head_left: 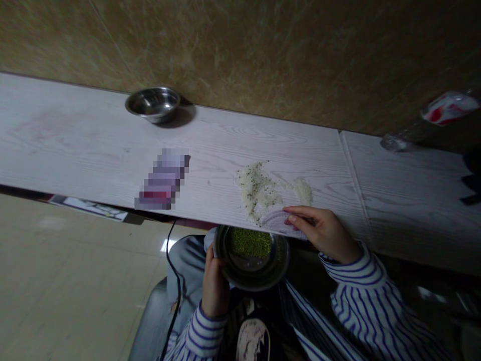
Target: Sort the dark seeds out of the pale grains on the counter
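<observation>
My left hand [216,283] grips the left rim of a steel bowl [251,283], held just below the table's front edge. Small green beans [251,242], like mung beans, lie inside it. At the table edge above the bowl, my right hand [325,231] pinches a pale, rounded, ridged flat piece [277,219]; its exact kind is unclear. That piece rests on the tabletop beside a spread of white rice-like grains [253,185] with dark green specks among them. A smaller patch of white grains [303,191] lies to the right, above my right hand.
Near the wall stands a second steel bowl [153,104]. A pixelated flat object [162,179] lies on the white wood-grain table [214,150]. At the right, a clear plastic bottle [447,109] lies by the wall. A black cable [178,281] hangs at the left.
</observation>
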### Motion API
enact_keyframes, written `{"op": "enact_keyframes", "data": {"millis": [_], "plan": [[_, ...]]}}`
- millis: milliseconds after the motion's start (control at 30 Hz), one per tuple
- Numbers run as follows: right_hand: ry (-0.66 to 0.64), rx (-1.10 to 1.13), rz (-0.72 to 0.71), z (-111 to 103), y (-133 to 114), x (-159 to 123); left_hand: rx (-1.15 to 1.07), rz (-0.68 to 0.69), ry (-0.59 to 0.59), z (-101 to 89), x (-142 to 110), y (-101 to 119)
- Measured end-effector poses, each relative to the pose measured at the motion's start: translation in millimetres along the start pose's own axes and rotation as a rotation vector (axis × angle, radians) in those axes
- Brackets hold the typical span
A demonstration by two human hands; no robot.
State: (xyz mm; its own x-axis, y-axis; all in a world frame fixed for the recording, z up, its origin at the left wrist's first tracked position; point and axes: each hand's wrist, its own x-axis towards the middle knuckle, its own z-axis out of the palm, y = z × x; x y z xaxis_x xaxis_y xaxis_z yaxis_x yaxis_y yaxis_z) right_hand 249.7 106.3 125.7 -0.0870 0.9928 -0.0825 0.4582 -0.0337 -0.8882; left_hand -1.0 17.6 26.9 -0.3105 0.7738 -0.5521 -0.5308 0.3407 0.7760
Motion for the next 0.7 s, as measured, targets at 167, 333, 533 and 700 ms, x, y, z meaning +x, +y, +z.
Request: {"op": "enact_keyframes", "data": {"millis": [167, 333, 533, 700], "plan": [[-0.006, -0.015, -0.020, 4, 0, 1, 0.016, 0.020, -0.010, -2.1, 1, -2], [0.013, -0.012, -0.033, 10, 1, 2, 0.034, 0.027, -0.015, -1.7, 0, 0], [0.060, -0.030, -0.003, 2, 10, 8, 0.033, 0.021, -0.010, -1.7, 1, 1], [0.105, 0.000, 0.010, -4, 13, 12, 0.034, 0.025, -0.009, -1.4, 0, 0]]}}
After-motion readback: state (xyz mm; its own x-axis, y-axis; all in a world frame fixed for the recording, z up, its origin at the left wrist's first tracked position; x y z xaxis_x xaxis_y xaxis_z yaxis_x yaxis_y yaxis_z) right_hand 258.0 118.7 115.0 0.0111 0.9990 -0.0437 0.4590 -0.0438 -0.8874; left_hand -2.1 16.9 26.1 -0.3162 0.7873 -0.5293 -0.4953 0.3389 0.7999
